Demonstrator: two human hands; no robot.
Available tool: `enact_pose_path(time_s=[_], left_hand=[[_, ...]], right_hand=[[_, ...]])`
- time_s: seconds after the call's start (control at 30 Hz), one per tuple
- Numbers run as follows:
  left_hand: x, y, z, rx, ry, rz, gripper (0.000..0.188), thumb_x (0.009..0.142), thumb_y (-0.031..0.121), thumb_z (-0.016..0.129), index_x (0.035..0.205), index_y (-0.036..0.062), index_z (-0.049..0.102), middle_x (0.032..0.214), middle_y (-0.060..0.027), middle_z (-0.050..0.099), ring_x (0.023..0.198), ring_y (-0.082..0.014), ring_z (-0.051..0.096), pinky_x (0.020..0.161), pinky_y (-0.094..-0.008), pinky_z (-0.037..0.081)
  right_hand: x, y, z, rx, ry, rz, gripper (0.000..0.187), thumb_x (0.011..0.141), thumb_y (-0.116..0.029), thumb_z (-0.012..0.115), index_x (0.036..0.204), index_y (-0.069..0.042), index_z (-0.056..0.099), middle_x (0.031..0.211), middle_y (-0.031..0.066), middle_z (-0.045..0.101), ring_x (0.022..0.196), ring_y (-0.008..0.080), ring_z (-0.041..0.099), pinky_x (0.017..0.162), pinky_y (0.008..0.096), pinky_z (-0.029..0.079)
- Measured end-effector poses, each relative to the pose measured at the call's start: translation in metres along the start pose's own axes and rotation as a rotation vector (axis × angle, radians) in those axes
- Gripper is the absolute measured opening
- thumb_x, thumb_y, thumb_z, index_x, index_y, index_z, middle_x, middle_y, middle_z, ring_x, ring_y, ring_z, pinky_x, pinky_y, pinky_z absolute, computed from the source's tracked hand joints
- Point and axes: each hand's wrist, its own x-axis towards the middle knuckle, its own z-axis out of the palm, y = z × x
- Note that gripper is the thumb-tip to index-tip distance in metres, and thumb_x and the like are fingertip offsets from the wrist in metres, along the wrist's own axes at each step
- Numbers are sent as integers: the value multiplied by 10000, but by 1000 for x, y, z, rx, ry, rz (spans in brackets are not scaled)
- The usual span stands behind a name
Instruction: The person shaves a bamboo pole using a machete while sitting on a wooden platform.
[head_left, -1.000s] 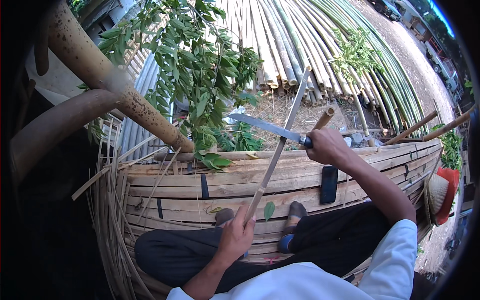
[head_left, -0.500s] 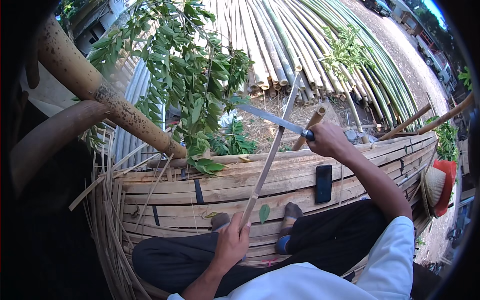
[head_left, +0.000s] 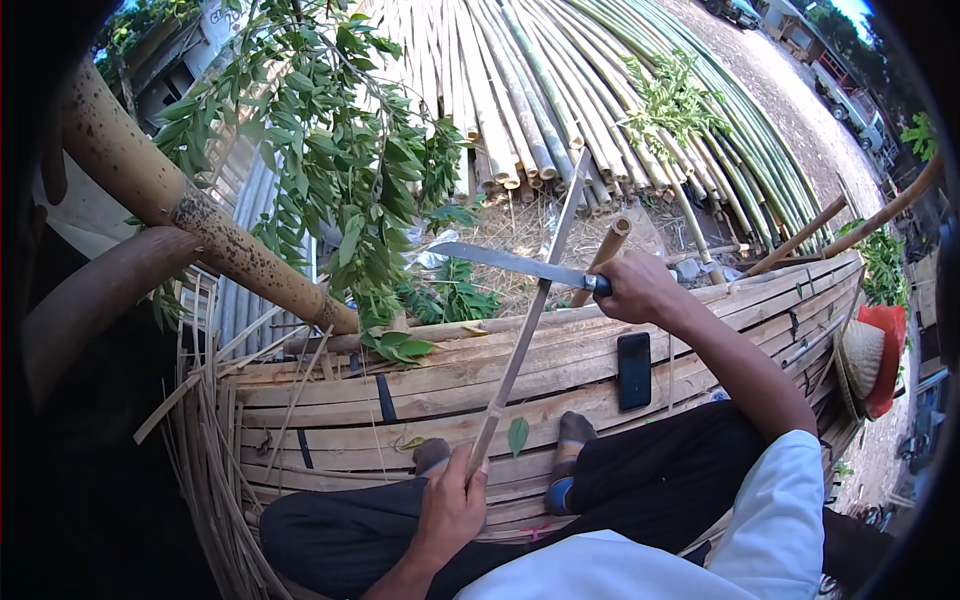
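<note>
My left hand [head_left: 447,515] is closed around the near end of a long, flat bamboo strip [head_left: 513,370], low between my knees. The strip slants up and away to the right, its far end in front of the bamboo poles. Gripped in my right hand [head_left: 637,290] is the dark handle of a long-bladed knife [head_left: 510,262]. Its blade points left and crosses the strip beyond the strip's middle, seemingly against it. A bamboo stub [head_left: 612,243] rises just behind the knife handle.
I sit on bundled wooden slats [head_left: 560,355], where a black phone [head_left: 633,372] and a green leaf [head_left: 518,436] lie. A leafy branch [head_left: 345,170] hangs by a thick bamboo post [head_left: 240,240]. Many bamboo poles [head_left: 520,110] are stacked ahead. At right is a straw hat [head_left: 858,360].
The knife has shifted down the strip toward me, its tip swinging lower and to the left. My left hand keeps its grip. The whole view has shifted slightly.
</note>
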Motion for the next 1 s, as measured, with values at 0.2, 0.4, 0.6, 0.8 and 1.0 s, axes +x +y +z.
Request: enact_pose_path(time_s=[0.2, 0.4, 0.6, 0.8, 1.0], left_hand=[[-7, -1, 9, 60, -69, 17, 200, 920, 109, 536, 1105, 39, 504, 756, -255, 600, 752, -476, 593, 596, -524, 444], [-11, 1, 7, 75, -81, 4, 242, 922, 136, 543, 1140, 42, 498, 761, -257, 616, 748, -488, 599, 610, -535, 460], [-10, -3, 9, 137, -57, 50, 256, 911, 116, 545, 1151, 47, 489, 776, -261, 623, 771, -471, 608, 613, -547, 466], [-14, 2, 12, 94, -126, 55, 249, 906, 105, 541, 1141, 46, 486, 742, -255, 617, 753, -473, 607, 605, -543, 459], [-16, -3, 15, 101, -98, 42, 241, 906, 107, 542, 1133, 48, 488, 723, -248, 615, 722, -463, 611, 596, -533, 461]], right_hand=[[12, 58, -10, 13, 92, 313, 169, 736, -227, 623, 763, -74, 688, 708, 184, 654, 690, 336, 658, 680, 447, 527], [4, 58, -13, -32, 109, 242, 173, 730, -211, 600, 725, -51, 667, 699, 198, 645, 714, 377, 650, 700, 464, 524], [7, 53, -19, -26, 123, 196, 192, 749, -240, 616, 732, -62, 685, 698, 204, 643, 735, 368, 656, 753, 445, 531], [12, 106, -25, 8, 169, 408, 214, 742, -234, 583, 745, -29, 646, 741, 214, 646, 759, 383, 644, 712, 463, 515], [11, 112, -18, -8, 126, 478, 212, 756, -233, 588, 860, -72, 679, 870, 189, 679, 833, 355, 664, 782, 444, 533]])
